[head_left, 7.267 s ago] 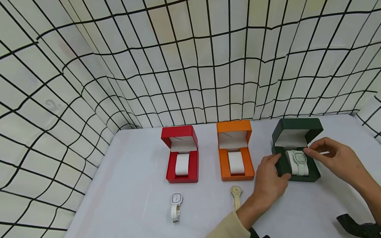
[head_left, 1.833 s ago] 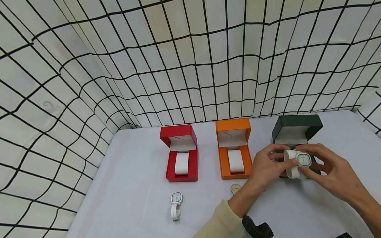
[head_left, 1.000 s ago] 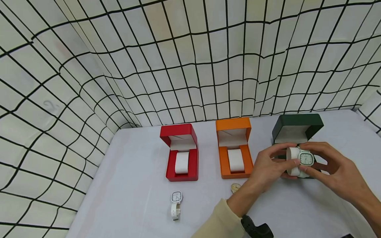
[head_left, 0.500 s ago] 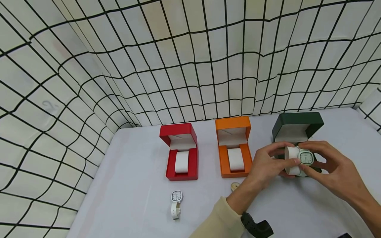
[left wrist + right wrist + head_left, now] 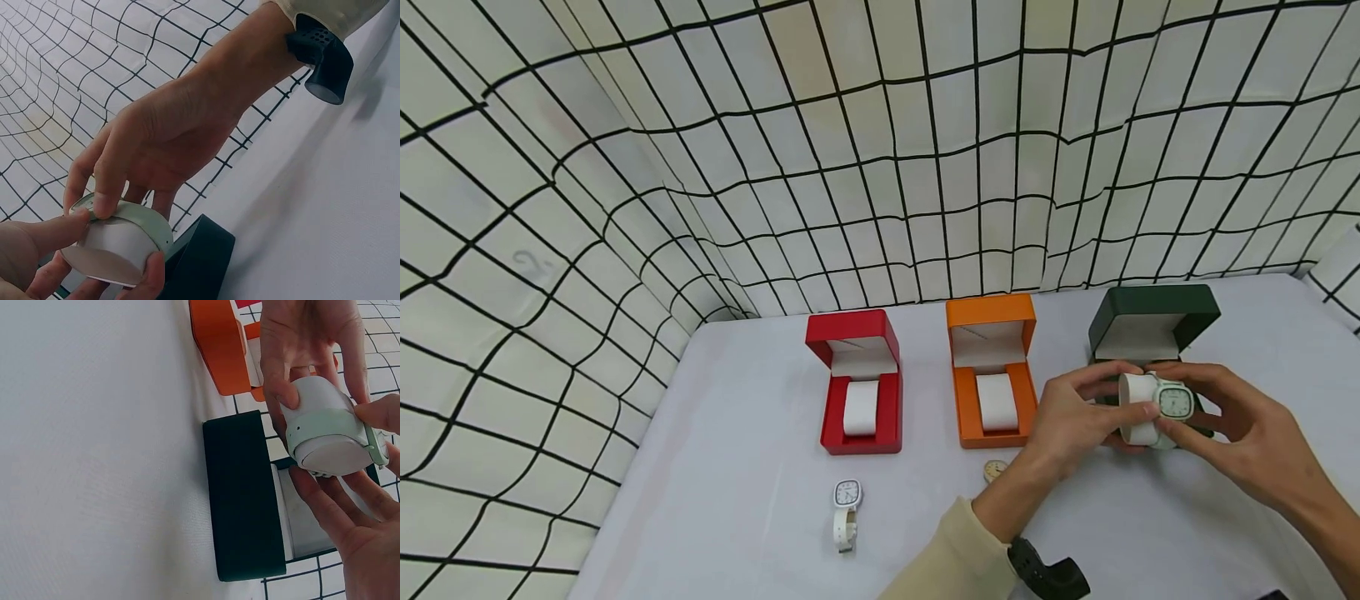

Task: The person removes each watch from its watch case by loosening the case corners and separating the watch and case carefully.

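Note:
Both hands hold a white watch cushion (image 5: 1138,432) wrapped with a mint-green wristwatch (image 5: 1175,402), in front of the green box (image 5: 1153,312). My left hand (image 5: 1071,425) grips the cushion's left end, thumb beside the watch case. At the watch side, my right hand (image 5: 1247,429) curls its fingers and thumb around case and strap. The right wrist view shows the pale green strap (image 5: 325,427) circling the cushion, with the case seen edge-on. In the left wrist view my right hand (image 5: 162,140) reaches over the watch. The box's lower part is mostly hidden behind the hands.
An open red box (image 5: 890,417) and an open orange box (image 5: 967,417) each hold a white cushion. A white watch (image 5: 847,494) lies before the red one; a cream watch (image 5: 994,470) is partly covered by the left forearm. Black wire mesh (image 5: 880,158) encloses the table.
Several seconds ago the cushion and watch sat inside the green box, left hand on its edge; both hands have since lifted them out. Over the last second they are held almost still.

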Tool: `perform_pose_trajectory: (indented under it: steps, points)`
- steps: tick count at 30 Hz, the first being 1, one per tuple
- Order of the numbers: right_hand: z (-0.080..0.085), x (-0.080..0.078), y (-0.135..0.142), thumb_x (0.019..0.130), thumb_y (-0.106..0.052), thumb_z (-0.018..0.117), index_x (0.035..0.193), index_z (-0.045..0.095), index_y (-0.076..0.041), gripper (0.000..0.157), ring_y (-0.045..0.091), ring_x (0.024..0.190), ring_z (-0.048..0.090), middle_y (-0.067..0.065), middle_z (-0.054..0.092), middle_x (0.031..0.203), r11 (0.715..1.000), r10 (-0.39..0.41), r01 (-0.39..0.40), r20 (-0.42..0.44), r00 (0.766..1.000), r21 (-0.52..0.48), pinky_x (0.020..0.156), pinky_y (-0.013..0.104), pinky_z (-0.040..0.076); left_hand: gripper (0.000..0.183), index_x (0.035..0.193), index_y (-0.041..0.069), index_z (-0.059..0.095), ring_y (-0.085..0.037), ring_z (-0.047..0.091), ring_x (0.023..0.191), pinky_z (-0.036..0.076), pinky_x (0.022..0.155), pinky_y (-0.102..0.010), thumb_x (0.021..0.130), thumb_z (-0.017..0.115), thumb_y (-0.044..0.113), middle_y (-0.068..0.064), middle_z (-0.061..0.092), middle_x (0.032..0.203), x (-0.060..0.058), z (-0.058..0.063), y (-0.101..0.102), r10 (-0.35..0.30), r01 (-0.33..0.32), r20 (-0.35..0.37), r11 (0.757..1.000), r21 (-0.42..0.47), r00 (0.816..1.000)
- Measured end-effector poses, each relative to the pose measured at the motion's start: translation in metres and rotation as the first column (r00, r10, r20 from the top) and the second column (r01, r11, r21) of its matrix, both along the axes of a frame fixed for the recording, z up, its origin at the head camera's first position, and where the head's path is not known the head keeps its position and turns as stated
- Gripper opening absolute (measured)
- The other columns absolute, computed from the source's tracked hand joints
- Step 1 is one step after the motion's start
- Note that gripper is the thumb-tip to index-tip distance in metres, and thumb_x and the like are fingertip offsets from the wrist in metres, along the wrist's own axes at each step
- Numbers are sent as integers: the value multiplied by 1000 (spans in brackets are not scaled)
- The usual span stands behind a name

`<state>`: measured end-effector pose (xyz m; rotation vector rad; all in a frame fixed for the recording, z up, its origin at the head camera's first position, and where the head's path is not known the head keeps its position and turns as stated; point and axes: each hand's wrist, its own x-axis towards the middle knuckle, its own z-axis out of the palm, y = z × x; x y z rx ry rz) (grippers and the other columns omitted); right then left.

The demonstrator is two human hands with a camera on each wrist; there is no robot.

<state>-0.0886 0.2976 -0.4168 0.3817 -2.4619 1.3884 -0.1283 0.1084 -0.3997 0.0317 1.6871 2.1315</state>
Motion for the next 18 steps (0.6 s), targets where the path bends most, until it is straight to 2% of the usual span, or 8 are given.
perform_pose_trajectory:
  steps: [9, 15, 18]
  points:
    - [-1, -2, 0, 79, 16, 80, 137, 62, -4, 64, 3, 112, 57, -3, 62, 132, 1000, -4, 4, -9, 1000, 1, 84, 4, 50, 39, 111, 20, 80, -7, 70, 77, 65, 61, -40, 84, 79, -9, 12, 72, 98, 0, -2, 1, -13, 16, -45, 998, 59, 999]
    - [-4, -2, -1, 78, 17, 81, 138, 61, -3, 66, 3, 113, 58, -3, 62, 133, 1000, -16, 16, 0, 1000, -14, 84, 4, 51, 38, 109, 21, 80, -5, 69, 76, 60, 56, -28, 83, 81, -7, 15, 71, 97, 1, -2, 1, 3, -3, -51, 1000, 8, 999]
    - [-5, -2, -2, 78, 16, 81, 138, 61, -4, 66, 3, 113, 58, -3, 62, 134, 1000, -18, 18, 4, 1000, -19, 83, 4, 51, 37, 108, 21, 80, -5, 68, 75, 59, 55, -26, 83, 82, -7, 15, 71, 96, 1, -2, 1, 9, -9, -51, 1000, -6, 999]
